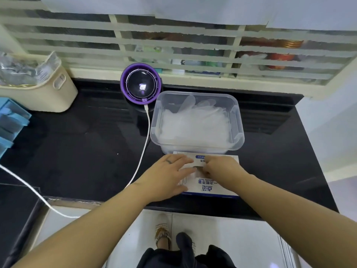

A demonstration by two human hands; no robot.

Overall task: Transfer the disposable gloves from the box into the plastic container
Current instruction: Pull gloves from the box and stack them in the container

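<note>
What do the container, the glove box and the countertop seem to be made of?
The container looks like clear plastic: the gloves show through its walls. The glove box seems matte printed cardboard. The countertop is glossy black, perhaps polished stone.

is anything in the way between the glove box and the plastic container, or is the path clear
Nothing visible. The glove box sits just in front of the near wall of the plastic container, which has no lid on. The white cable runs off to the left, outside that path.
</note>
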